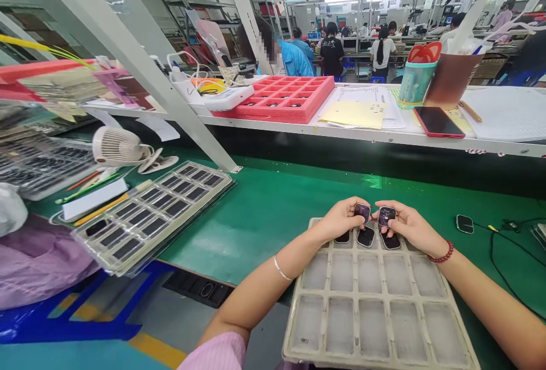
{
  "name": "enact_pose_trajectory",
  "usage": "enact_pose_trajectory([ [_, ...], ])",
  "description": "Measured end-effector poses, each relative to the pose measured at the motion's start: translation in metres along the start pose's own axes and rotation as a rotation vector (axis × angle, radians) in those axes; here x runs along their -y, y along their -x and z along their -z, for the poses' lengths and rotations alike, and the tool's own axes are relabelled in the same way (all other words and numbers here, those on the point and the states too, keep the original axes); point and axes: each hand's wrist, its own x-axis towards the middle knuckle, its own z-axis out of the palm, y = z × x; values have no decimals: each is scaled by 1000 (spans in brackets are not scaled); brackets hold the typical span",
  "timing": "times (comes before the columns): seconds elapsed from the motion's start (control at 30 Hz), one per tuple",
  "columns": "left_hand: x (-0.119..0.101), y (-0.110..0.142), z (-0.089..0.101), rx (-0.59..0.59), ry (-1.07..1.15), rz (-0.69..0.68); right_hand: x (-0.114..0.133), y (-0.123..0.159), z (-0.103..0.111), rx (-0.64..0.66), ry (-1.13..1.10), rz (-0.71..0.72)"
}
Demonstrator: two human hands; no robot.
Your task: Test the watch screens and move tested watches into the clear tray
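Observation:
My left hand (344, 217) pinches a smartwatch body (362, 212), a dark square screen in a silver rim without a strap. A similar smartwatch body (387, 217) is gripped in my right hand (407, 225), close beside the first. Both are held over the far row of a pale plastic tray (374, 296) with rectangular compartments. In that row lie several more watch bodies (365, 237), partly covered by my hands. The tray's two nearer rows hold none. Another watch body (464, 224) lies on the green mat to the right, by a black cable.
A second tray (166, 199) of dark screens lies at the left, near a small fan (117, 147). Above the bench, a shelf bears a red foam box (318, 102), papers (352, 114), a phone (438, 122) and a teal cup (416, 82). A slanted post (170, 91) stands left. Co-workers sit beyond.

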Motion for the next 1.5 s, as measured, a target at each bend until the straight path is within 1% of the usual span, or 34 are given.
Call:
enact_pose_trajectory([
  [0.17,0,2,-1,-32,37,-30,-2,0,-1,-7,-3,-16],
  [0.3,2,3,0,-29,46,-46,-6,1,-1,-7,13,-25],
  [0.4,2,4,2,-5,73,-42,-6,1,-1,-37,1,-16],
  [0.5,1,4,4,15,132,-37,-5,0,1,-54,-73,-31],
  [0.67,4,2,6,39,151,-46,-7,-1,7,-30,-125,-78],
  [0.83,11,2,6,104,133,-34,-16,-2,11,22,-91,-81],
  [1.0,10,4,6,119,123,-31,-21,-2,12,40,-34,-75],
  [1.2,9,5,5,124,124,-23,-18,-1,12,46,21,-69],
  [1.5,8,6,4,122,107,-11,-13,-1,8,65,23,-52],
])
